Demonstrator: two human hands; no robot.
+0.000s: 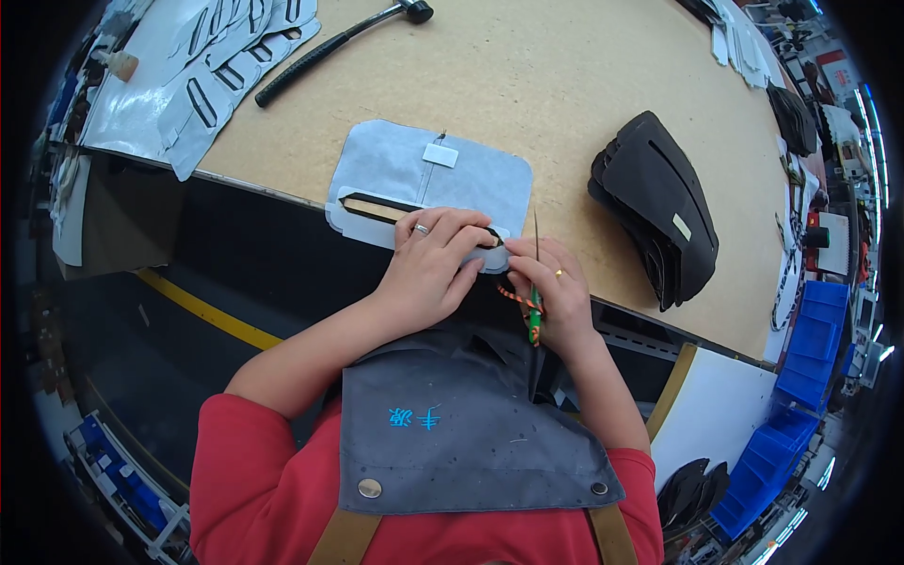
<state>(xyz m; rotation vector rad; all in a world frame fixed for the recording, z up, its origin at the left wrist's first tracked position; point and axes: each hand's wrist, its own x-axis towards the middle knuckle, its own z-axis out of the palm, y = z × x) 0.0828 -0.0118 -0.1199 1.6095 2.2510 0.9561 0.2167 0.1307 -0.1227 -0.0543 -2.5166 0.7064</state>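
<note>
Nearest the camera, a grey apron bib with two metal snaps and tan straps lies over a red top; both forearms reach forward from it to the near edge of the worktop [565, 113], a pale, grainy board.

The left hand [435, 259] lies flat on a grey fabric panel [414, 169], its fingers spread and pressing down beside the right end of a long dark-rimmed slot [377, 207] cut through the cloth; the panel overhangs the worktop's near edge a little. The right hand [556, 297] has its fingers pinched shut on a thin awl-like tool [535, 282] with a green handle wound in orange cord; the slim metal point stands upward, just right of the slot's end.

The work in hand appears to be trimming or picking at that slot end; the next move probably calls for a steady left-hand hold and fine, small motion of the point, since the cloth looks soft and could shift.

The panel is matte, with rounded corners and a small white tab near its far side. Farther right sits a stack of curved black pieces [659, 207], stiff-looking and smooth; far left lie more grey slotted panels [217, 75], overlapping; beyond them rests a hammer [330, 47] with a black grip.
</note>
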